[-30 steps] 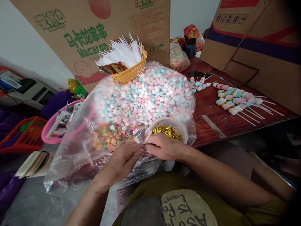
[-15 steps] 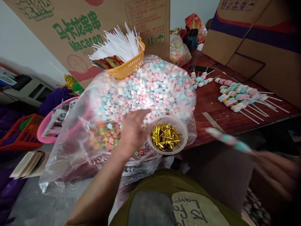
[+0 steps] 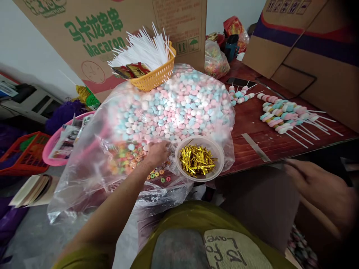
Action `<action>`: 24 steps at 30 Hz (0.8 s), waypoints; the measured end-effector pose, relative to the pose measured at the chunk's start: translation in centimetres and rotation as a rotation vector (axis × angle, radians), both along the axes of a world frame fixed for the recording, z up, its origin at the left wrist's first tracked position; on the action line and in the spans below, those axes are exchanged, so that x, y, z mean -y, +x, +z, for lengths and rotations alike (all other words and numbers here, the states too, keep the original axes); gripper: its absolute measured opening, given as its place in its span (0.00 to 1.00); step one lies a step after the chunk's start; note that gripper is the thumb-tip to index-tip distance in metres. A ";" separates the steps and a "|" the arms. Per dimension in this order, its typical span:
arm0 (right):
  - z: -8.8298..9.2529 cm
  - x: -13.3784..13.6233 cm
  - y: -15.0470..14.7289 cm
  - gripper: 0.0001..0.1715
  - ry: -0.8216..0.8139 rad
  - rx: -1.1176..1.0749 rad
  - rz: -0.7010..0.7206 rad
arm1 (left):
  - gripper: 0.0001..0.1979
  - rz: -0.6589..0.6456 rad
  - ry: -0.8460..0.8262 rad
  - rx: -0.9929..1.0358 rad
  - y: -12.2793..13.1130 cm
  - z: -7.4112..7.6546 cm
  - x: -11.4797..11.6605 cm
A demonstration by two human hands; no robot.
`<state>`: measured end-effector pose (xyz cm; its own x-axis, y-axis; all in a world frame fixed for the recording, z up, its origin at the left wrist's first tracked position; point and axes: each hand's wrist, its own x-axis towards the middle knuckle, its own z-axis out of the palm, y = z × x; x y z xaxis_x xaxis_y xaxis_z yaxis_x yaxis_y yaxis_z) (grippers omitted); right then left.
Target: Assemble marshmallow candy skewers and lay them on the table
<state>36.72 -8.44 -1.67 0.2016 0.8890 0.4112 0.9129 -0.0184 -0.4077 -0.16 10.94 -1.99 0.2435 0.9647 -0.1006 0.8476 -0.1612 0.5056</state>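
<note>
The fingers of our right hand lie loosely spread and empty at the near right. Our left hand curls narrow among pastel candies in the clear bag, its grip hidden, just left of the bowl of gold ties. Farther off stands a yellow basket.

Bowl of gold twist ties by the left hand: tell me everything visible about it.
The bowl is round, shallow, seemingly translucent whitish plastic, upright and uncovered. It holds a loose heap of short shiny gold twist ties that stays below the rim. It sits at the near edge of the reddish wooden table, apparently on loose plastic of the big candy bag, whose bulge rises right behind it. The left hand is just beside its left rim; contact cannot be told.
</note>
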 end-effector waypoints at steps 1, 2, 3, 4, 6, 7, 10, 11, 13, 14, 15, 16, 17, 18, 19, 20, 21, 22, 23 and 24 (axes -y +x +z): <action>0.1 -1.6 -1.1 0.14 0.029 -0.045 0.045 | 0.13 0.056 -0.009 0.087 -0.6 0.5 -0.1; 0.4 -3.1 -2.8 0.13 0.046 -0.121 0.121 | 0.11 0.113 -0.013 0.182 -1.3 1.2 -0.1; 0.9 -4.4 -5.1 0.11 0.037 -0.222 0.224 | 0.10 0.167 -0.012 0.282 -1.8 2.0 0.2; 1.6 -5.5 -7.7 0.10 0.008 -0.348 0.334 | 0.12 0.215 -0.004 0.383 -2.2 2.8 0.6; 2.8 -7.2 -13.3 0.12 -0.103 -0.628 0.447 | 0.17 0.283 0.034 0.553 -2.1 4.1 1.9; 3.2 -7.7 -16.0 0.13 -0.194 -0.773 0.484 | 0.20 0.314 0.060 0.641 -1.6 4.4 2.7; 3.0 -9.0 -21.8 0.21 -0.363 -1.112 0.600 | 0.21 0.480 0.131 1.047 1.0 3.9 5.1; 2.5 -9.3 -22.8 0.21 -0.366 -1.128 0.619 | 0.20 0.547 0.140 1.197 1.9 3.4 5.7; 1.7 -9.8 -23.2 0.15 -0.331 -1.066 0.586 | 0.17 0.603 0.201 1.255 3.0 2.7 6.6; 1.4 -9.9 -22.7 0.14 -0.315 -1.021 0.539 | 0.15 0.603 0.281 1.168 3.2 2.6 6.9; 1.4 -10.0 -21.8 0.15 -0.317 -0.966 0.500 | 0.13 0.575 0.384 1.018 3.1 2.8 7.1; 1.6 -10.1 -20.7 0.16 -0.338 -0.893 0.491 | 0.14 0.515 0.501 0.830 2.9 3.3 7.3; 2.0 -10.1 -19.5 0.16 -0.371 -0.798 0.517 | 0.16 0.409 0.609 0.618 2.7 4.0 7.4; 2.7 -10.1 -18.3 0.16 -0.406 -0.683 0.571 | 0.21 0.243 0.662 0.414 2.4 4.7 7.5; 3.5 -10.0 -17.2 0.15 -0.439 -0.569 0.640 | 0.24 0.021 0.659 0.261 2.3 5.5 7.5; 4.3 -9.9 -16.2 0.15 -0.464 -0.476 0.699 | 0.22 -0.210 0.588 0.171 2.4 6.1 7.5; 5.0 -9.8 -15.3 0.15 -0.480 -0.427 0.732 | 0.17 -0.376 0.505 0.128 2.7 6.6 7.4; 5.7 -9.7 -14.5 0.14 -0.488 -0.419 0.740 | 0.10 -0.484 0.416 0.122 3.2 6.9 7.3; 6.1 -9.6 -13.7 0.13 -0.479 -0.442 0.729 | 0.08 -0.530 0.325 0.145 3.8 7.0 7.1; 6.3 -9.5 -13.1 0.12 -0.453 -0.481 0.711 | 0.10 -0.531 0.242 0.188 4.5 7.0 7.0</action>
